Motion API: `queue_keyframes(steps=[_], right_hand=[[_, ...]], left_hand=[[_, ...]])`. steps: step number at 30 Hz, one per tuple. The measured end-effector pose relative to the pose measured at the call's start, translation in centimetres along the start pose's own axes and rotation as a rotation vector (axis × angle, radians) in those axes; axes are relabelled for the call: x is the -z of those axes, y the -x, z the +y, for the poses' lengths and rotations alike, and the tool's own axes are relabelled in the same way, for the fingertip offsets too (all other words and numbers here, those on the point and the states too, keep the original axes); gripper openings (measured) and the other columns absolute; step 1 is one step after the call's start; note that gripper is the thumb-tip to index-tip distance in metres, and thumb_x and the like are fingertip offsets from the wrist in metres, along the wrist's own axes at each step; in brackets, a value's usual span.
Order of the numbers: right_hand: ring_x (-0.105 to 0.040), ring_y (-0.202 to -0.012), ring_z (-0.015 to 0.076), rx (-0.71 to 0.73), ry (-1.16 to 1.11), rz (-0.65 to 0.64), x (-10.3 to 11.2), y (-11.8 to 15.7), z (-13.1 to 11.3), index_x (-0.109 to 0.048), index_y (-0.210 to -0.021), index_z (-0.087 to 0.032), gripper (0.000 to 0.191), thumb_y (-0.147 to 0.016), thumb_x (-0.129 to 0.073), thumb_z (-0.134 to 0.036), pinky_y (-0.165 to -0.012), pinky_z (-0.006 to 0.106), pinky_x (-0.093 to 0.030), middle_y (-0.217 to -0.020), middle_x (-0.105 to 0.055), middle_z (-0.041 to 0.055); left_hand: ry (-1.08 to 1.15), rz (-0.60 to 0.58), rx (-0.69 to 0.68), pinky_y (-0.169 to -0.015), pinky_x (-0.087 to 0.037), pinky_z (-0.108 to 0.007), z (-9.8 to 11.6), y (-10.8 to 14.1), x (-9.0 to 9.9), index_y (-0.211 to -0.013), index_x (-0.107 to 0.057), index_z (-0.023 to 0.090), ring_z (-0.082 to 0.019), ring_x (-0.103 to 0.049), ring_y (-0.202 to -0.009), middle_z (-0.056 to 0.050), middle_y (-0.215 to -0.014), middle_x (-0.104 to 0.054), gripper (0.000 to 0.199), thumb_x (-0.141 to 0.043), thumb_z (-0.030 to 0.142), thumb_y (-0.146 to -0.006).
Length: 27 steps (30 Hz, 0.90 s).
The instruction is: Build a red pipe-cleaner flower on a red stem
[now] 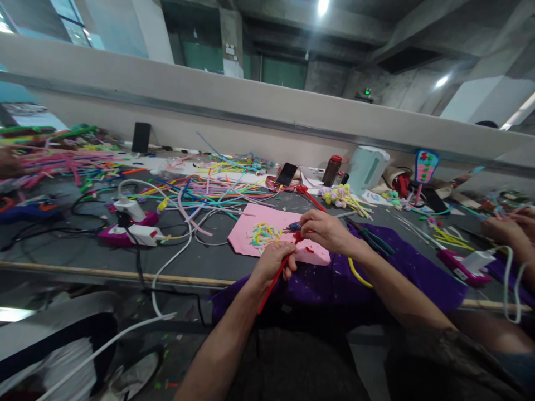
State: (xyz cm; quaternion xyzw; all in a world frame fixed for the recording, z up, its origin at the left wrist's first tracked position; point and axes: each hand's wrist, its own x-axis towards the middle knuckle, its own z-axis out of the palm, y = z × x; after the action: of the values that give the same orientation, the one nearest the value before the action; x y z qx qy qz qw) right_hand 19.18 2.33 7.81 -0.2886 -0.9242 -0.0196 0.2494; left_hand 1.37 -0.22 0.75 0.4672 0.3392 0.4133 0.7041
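My left hand [276, 262] is closed round a red fuzzy stem [271, 291], which slants down toward my body. Just to its right, my right hand [328, 231] is closed on a small tool with a dark blue body [295, 226], its thin tip pointing left. Between the two hands, at the stem's upper end, is a red fuzzy piece [298, 236]. Both hands are over a pink sheet [244, 231] that bears a pile of short yellow, green and white pieces [264, 235] and some red scraps [310, 250].
Pliers [371, 239] lie on purple cloth [409, 262] at right. Power strips [129, 233] with cables stand on the left and right. Behind are coloured stems [217, 186], a phone [286, 174], a bottle [332, 170] and a kettle [368, 169]. Another person's hands are at far right.
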Motion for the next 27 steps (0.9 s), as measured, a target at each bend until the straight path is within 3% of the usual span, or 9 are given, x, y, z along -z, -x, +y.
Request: queue_keyframes(steps=[19, 24, 27], right_hand=[[-0.056, -0.084, 0.0152, 0.026, 0.128, -0.16, 1.2, -1.2, -0.9, -0.067, -0.076, -0.018, 0.015, -0.084, -0.053, -0.018, -0.073, 0.027, -0.043, -0.094, -0.06, 0.0063], [-0.057, -0.082, 0.0152, 0.01, 0.1, -0.106, 1.1, -1.1, -0.5, -0.069, -0.077, -0.019, 0.015, -0.083, -0.055, -0.02, -0.072, 0.028, -0.044, -0.094, -0.06, 0.006], [-0.057, -0.082, 0.0147, -0.029, 0.008, 0.003, 1.4, -0.7, -0.3, -0.069, -0.086, -0.021, 0.017, -0.085, -0.052, -0.023, -0.071, 0.027, -0.045, -0.096, -0.06, 0.0061]], left_hand=[[-0.035, -0.025, -0.018, -0.025, -0.023, -0.017, -0.1, -0.1, 0.1, -0.069, -0.055, 0.014, -0.007, -0.037, -0.022, 0.003, -0.037, -0.052, 0.019, -0.054, 0.033, -0.072], [-0.029, -0.023, -0.014, -0.026, -0.025, -0.017, -0.1, -0.2, 0.2, -0.069, -0.055, 0.014, -0.008, -0.039, -0.023, 0.003, -0.038, -0.053, 0.02, -0.053, 0.034, -0.073], [0.016, -0.002, 0.0, -0.026, -0.027, -0.017, -0.2, -0.2, 0.4, -0.07, -0.055, 0.014, -0.008, -0.04, -0.023, 0.003, -0.039, -0.054, 0.021, -0.054, 0.034, -0.073]])
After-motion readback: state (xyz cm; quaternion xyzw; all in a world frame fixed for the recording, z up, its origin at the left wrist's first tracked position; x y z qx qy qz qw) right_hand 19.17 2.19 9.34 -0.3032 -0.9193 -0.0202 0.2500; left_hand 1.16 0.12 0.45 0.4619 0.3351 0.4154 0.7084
